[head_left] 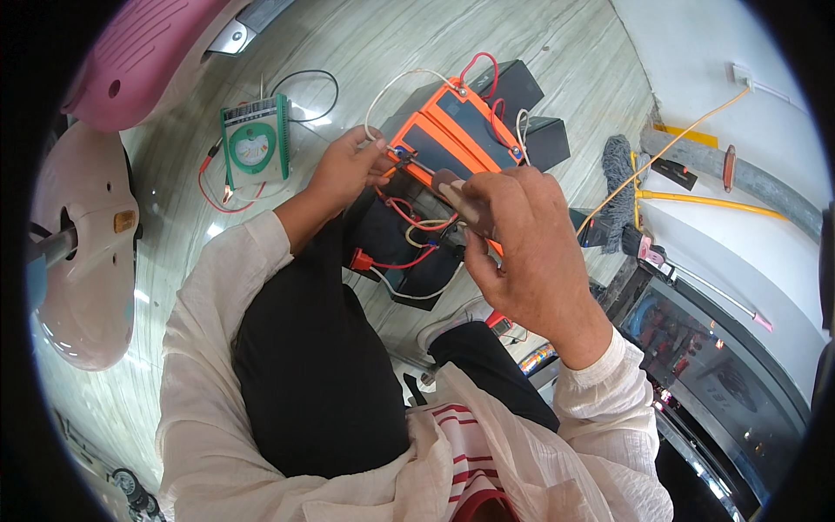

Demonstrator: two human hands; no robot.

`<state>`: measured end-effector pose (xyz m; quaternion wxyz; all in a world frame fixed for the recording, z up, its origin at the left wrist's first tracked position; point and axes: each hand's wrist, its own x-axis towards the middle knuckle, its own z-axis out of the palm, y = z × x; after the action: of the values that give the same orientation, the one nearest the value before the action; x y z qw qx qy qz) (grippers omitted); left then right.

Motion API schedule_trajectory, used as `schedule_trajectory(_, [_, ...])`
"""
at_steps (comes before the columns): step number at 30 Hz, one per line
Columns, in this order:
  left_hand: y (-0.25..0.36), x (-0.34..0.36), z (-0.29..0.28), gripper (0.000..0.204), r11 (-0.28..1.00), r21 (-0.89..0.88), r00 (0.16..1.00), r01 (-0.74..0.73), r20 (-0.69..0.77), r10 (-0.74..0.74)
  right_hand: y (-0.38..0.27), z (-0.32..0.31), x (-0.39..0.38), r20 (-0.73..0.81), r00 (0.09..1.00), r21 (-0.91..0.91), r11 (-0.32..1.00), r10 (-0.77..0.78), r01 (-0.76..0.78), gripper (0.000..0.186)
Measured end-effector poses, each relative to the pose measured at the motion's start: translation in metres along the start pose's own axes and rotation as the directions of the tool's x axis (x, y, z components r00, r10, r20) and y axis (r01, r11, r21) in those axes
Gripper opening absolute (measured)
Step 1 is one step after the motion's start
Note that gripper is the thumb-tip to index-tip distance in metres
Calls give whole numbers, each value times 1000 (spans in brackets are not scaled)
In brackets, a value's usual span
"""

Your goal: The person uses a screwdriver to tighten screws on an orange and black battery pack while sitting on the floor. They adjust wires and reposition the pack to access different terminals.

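Observation:
Orange-and-dark batteries (465,130) stand side by side on the floor before me, joined by a red wire (478,59) and a white wire (389,85). At their near-left corner my left hand (342,171) pinches the end of the white wire by a terminal; its fingertips partly cover the spot. My right hand (532,248) is wrapped around the brown handle of a screwdriver (450,186). The shaft points left to that same terminal, close to my left fingers. Whether the tip sits in a screw I cannot tell.
Black batteries (513,87) lie behind, and others with loose wires and a red connector (361,259) nearer my knees. A green-and-white meter (255,146) with clip leads lies left. Scooter panels (87,252) border the left; a grey mop (619,183) and a glass-fronted case (722,348) the right.

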<state>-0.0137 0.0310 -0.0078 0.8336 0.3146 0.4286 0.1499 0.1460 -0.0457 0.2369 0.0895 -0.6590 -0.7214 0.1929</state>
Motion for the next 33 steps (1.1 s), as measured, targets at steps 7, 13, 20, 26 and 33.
schedule_trajectory(7, [1,-1,0,15,1000,-1,1000,5,-5,-5,0,-1,-1,78,995,-71,996,55,-49,39])
schedule_trajectory(13, [0,-1,-1,16,1000,-8,1000,-2,-9,1,-7,-3,-3,140,972,39,980,188,-195,32])
schedule_trajectory(20, [2,0,0,16,1000,-1,1000,2,2,-2,3,3,-2,-50,996,-77,994,-80,76,33])
schedule_trajectory(26, [0,-1,-1,17,1000,-4,1000,3,3,-3,-11,-4,-5,172,936,9,950,306,-312,36])
schedule_trajectory(33, [1,-1,0,16,1000,3,1000,0,2,0,-5,0,-4,44,997,47,996,68,-70,35])
